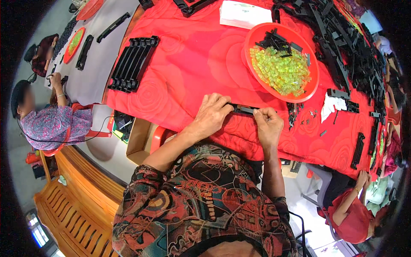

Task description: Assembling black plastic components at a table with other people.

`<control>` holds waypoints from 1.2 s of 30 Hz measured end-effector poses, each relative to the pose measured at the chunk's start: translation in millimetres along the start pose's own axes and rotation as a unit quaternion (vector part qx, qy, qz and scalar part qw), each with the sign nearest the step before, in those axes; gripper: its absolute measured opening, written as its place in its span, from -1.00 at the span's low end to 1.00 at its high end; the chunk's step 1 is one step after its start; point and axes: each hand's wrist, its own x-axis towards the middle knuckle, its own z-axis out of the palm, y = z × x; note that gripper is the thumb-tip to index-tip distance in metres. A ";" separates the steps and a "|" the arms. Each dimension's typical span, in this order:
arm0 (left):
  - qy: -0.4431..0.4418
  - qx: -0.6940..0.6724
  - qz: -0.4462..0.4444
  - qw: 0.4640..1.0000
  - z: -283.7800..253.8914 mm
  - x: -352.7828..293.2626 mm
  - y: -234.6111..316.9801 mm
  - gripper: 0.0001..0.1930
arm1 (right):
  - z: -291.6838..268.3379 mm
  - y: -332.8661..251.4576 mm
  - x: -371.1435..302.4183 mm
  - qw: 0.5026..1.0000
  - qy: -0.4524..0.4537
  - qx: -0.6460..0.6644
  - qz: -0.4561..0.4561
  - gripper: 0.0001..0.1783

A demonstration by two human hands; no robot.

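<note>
A narrow black plastic part (244, 109) lies level near the front edge of the red-covered table. My left hand (212, 112) is closed on its left end, knuckles up. The thumb and fingers of my right hand (269, 123) pinch its right end. Beyond my hands stands a red bowl (315, 70) with many small translucent yellow-green plastic pieces (280, 75) and some black pieces (274, 40) on top. To the left, several long black plastic bars (135, 64) lie side by side. Small dark bits (294, 113) are scattered right of my right hand.
A large heap of black plastic parts (338, 55) covers the far right. A white box (244, 15) stands behind the bowl, and crumpled white tissue (332, 106) lies right. Co-workers sit at the left (60, 115) and right (353, 214). A wooden bench (72, 214) stands at lower left.
</note>
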 end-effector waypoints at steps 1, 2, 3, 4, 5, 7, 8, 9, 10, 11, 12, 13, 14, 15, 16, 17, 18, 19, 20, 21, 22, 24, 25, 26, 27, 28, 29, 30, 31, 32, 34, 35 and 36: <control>0.006 -0.001 -0.001 1.000 0.1 1.0 0.6 -0.79 | 0.2 -1.3 0.2 1.000 0.002 -0.010 -0.006 -0.85; 0.012 -0.002 -0.001 1.000 0.2 1.6 1.3 -0.78 | 0.4 -1.7 0.7 1.000 0.001 -0.014 0.000 -0.85; 0.011 -0.005 -0.007 1.000 0.3 1.7 2.1 -0.77 | 0.4 -2.0 1.2 1.000 -0.001 -0.019 0.005 -0.85; 0.009 -0.006 -0.012 1.000 -0.2 1.6 2.8 -0.76 | 0.5 -2.3 1.4 1.000 -0.002 -0.022 0.011 -0.84; 0.008 -0.008 -0.018 1.000 -0.3 1.5 3.4 -0.75 | 0.2 -0.8 1.6 0.999 0.000 -0.033 0.004 -0.84; 0.019 -0.012 -0.013 1.000 2.8 0.3 3.1 -0.75 | -0.3 3.7 1.8 0.999 0.002 -0.053 -0.010 -0.83; 0.024 -0.013 -0.010 1.000 4.3 -0.6 2.8 -0.75 | 0.2 3.3 1.4 0.999 0.003 -0.044 -0.007 -0.83; 0.030 -0.012 -0.012 0.999 5.1 -1.5 2.4 -0.75 | 0.9 2.1 0.8 0.999 0.003 -0.035 -0.004 -0.82; 0.035 -0.012 -0.014 0.999 6.3 -2.0 2.4 -0.75 | 1.0 1.2 0.3 1.000 0.004 -0.027 -0.001 -0.82; 0.041 -0.011 -0.015 0.999 7.1 -2.3 2.6 -0.75 | 1.2 0.7 0.3 1.000 0.005 -0.029 -0.002 -0.82; 0.040 -0.010 -0.015 0.999 7.0 -2.4 2.6 -0.75 | 1.6 0.2 0.7 1.000 0.005 -0.031 -0.002 -0.82; 0.039 -0.009 -0.015 0.999 6.1 -2.1 2.2 -0.75 | 1.9 -0.5 1.1 0.999 0.006 -0.032 -0.003 -0.82; 0.038 -0.008 -0.014 0.999 5.5 -1.7 2.1 -0.75 | 2.0 -1.6 1.1 0.999 0.007 -0.033 -0.002 -0.82; 0.038 -0.010 -0.013 0.999 5.3 -1.4 2.4 -0.75 | 2.1 -2.7 1.1 0.999 0.008 -0.033 0.000 -0.82; 0.038 -0.011 -0.012 0.999 5.0 -1.2 2.3 -0.75 | 2.6 -3.1 1.2 0.999 0.009 -0.033 0.002 -0.82; 0.038 -0.012 -0.011 0.999 4.8 -1.2 2.1 -0.75 | 3.4 -1.2 1.4 0.999 0.007 -0.034 0.000 -0.82; 0.038 -0.014 -0.010 0.999 4.6 -1.4 1.6 -0.75 | 4.5 2.4 1.7 0.999 0.006 -0.035 -0.002 -0.82; 0.038 -0.016 -0.008 0.999 4.9 -1.3 1.2 -0.76 | 5.2 4.8 2.0 0.999 0.004 -0.036 -0.003 -0.82; 0.038 -0.018 -0.006 0.999 5.1 -1.4 0.9 -0.76 | 6.2 5.5 2.3 0.999 0.006 -0.043 -0.005 -0.81; 0.036 -0.019 -0.007 0.999 5.6 -1.7 0.6 -0.76 | 7.5 5.8 2.6 0.999 0.009 -0.049 -0.007 -0.81; 0.035 -0.020 -0.010 0.999 6.1 -2.0 0.5 -0.75 | 8.4 5.3 2.9 0.998 0.010 -0.057 -0.009 -0.81; 0.035 -0.024 -0.014 0.999 6.6 -2.3 0.8 -0.75 | 9.0 3.0 3.4 0.997 0.012 -0.073 -0.004 -0.80; 0.035 -0.026 -0.016 0.999 6.8 -2.5 1.2 -0.75 | 9.2 1.9 3.3 0.997 0.013 -0.080 0.000 -0.79; 0.036 -0.028 -0.018 0.999 7.0 -2.6 1.4 -0.75 | 9.7 1.0 3.3 0.996 0.014 -0.092 0.001 -0.79; 0.038 -0.025 -0.017 0.999 7.2 -2.8 1.1 -0.75 | 10.2 0.0 3.4 0.995 0.015 -0.103 0.002 -0.78; 0.040 -0.022 -0.015 0.999 7.9 -2.8 0.9 -0.75 | 10.4 -0.6 3.5 0.993 0.016 -0.113 0.003 -0.78; 0.042 -0.018 -0.014 0.999 8.5 -2.7 0.7 -0.75 | 10.6 -1.1 3.4 0.992 0.018 -0.128 -0.004 -0.78; 0.041 -0.017 -0.012 0.999 8.1 -2.4 0.8 -0.76 | 10.8 -1.5 3.4 0.990 0.020 -0.143 -0.011 -0.77; 0.040 -0.016 -0.011 0.999 6.8 -1.9 0.9 -0.76 | 11.0 -2.4 3.4 0.987 0.021 -0.158 -0.018 -0.77; 0.039 -0.015 -0.010 0.999 6.1 -1.6 0.9 -0.77 | 11.0 -3.5 3.6 0.987 0.021 -0.157 -0.020 -0.77; 0.040 -0.017 -0.009 0.999 6.3 -1.4 0.3 -0.77 | 11.1 -5.4 4.1 0.987 0.020 -0.156 -0.024 -0.77; 0.041 -0.018 -0.009 0.999 6.5 -1.5 -0.1 -0.76 | 9.9 -5.5 5.2 0.990 0.008 -0.140 -0.004 -0.77; 0.040 -0.017 -0.010 0.999 6.9 -1.5 -0.3 -0.76 | 7.2 -5.1 6.9 0.992 -0.004 -0.124 0.017 -0.77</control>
